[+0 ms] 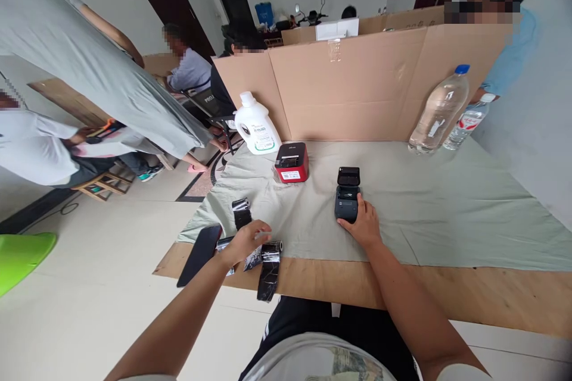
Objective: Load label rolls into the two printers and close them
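A small black portable printer (347, 209) stands on the cloth with its lid flipped up at the back. My right hand (369, 226) grips its lower right corner, thumb along the near edge and fingers along the side. To the left, my left hand (248, 242) hovers with loosely bent fingers over several short rolls of shiny black film. One roll (270, 271) hangs its loose tail over the wooden edge, and another roll (242, 212) lies beyond the hand. Others are partly hidden under the hand. A dark phone (199, 256) lies beside them.
Behind stand a red and black box-shaped printer (292, 163), a white jug (257, 125) and a cardboard screen (344, 89). Two clear bottles, one large (440, 110) and one small (468, 124), stand at the right. Other people sit or stand around the table.
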Demonstrator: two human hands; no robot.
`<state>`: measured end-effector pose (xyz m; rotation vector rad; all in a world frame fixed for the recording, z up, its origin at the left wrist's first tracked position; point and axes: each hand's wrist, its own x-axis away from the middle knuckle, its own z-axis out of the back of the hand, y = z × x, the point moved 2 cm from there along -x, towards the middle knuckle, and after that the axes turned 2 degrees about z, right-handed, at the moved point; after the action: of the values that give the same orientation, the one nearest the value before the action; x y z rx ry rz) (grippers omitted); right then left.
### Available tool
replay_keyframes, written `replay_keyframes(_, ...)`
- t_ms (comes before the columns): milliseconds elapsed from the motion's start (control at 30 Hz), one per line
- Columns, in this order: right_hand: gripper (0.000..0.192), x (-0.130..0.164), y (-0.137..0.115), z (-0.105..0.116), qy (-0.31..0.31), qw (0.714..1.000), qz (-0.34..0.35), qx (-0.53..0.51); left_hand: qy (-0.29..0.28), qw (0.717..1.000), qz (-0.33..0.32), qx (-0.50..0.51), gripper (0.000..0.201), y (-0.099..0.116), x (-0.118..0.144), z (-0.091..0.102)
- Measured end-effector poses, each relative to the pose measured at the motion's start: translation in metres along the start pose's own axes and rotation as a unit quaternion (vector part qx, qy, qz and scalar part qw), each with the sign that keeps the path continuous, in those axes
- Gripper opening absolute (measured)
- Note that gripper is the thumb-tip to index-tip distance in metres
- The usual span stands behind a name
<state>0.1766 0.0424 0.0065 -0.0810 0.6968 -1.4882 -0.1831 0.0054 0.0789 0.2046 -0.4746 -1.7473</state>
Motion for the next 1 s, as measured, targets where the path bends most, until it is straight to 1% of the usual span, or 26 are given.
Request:
replay_keyframes(33,0.098,0.000,0.000,0.000,-0.002,1.000,0.000,0.001,0.030,0.999,0.013,-0.019,0.024,-0.005,0.000,0.001)
replay_keyframes(67,0.098,0.000,0.000,0.000,-0.003,1.000,0.000,0.001,0.048,0.998,0.024,-0.042,0.026,-0.008,0.000,0.002)
replay_keyframes(100,0.097,0.000,0.000,0.000,-0.003,1.000,0.000,0.001,0.049,0.996,0.031,-0.063,0.027,-0.011,0.000,0.002)
replay_keyframes(167,0.097,0.000,0.000,0.000,-0.002,1.000,-0.001,0.001,0.009,0.996,0.029,-0.082,0.031,-0.012,-0.003,0.002)
replay_keyframes(267,0.098,0.000,0.000,0.000,0.006,1.000,0.002,-0.001,-0.059,0.995,0.022,-0.083,0.034,-0.006,-0.005,0.005)
replay_keyframes(400,0.098,0.000,0.001,-0.001,0.008,1.000,0.003,-0.004,-0.108,0.991,0.022,-0.075,0.038,-0.001,-0.001,0.015)
replay_keyframes(533,0.098,0.000,0.001,-0.001,0.010,1.000,0.003,-0.008,-0.125,0.988,0.018,-0.092,0.051,-0.005,0.003,0.017)
replay_keyframes(633,0.099,0.000,0.001,-0.002,0.011,1.000,0.000,-0.013,-0.132,0.985,0.025,-0.112,0.040,-0.005,-0.003,0.016)
replay_keyframes(700,0.099,0.000,0.001,-0.003,0.006,1.000,0.000,-0.016,-0.108,0.989,0.043,-0.092,0.034,-0.001,-0.014,0.020)
replay_keyframes(733,0.100,0.000,0.002,-0.003,0.004,1.000,-0.001,-0.017,-0.088,0.993,0.049,-0.069,0.035,0.004,-0.021,0.025)
replay_keyframes(800,0.101,0.000,0.002,-0.004,-0.002,1.000,-0.003,-0.018,-0.044,0.998,0.044,0.010,0.038,0.020,-0.037,0.035)
replay_keyframes(867,0.101,0.000,0.002,-0.004,-0.001,1.000,-0.006,-0.018,-0.032,0.993,0.009,0.116,0.038,0.046,-0.055,0.043)
replay_keyframes(900,0.101,0.000,0.002,-0.004,0.002,1.000,-0.006,-0.020,-0.042,0.984,-0.016,0.171,0.038,0.061,-0.064,0.045)
replay_keyframes(933,0.100,0.000,0.002,-0.004,0.006,1.000,-0.005,-0.024,-0.065,0.973,-0.039,0.220,0.038,0.077,-0.074,0.044)
replay_keyframes(1000,0.099,0.000,0.002,-0.003,0.018,0.999,-0.002,-0.034,-0.111,0.946,-0.078,0.294,0.040,0.109,-0.092,0.037)
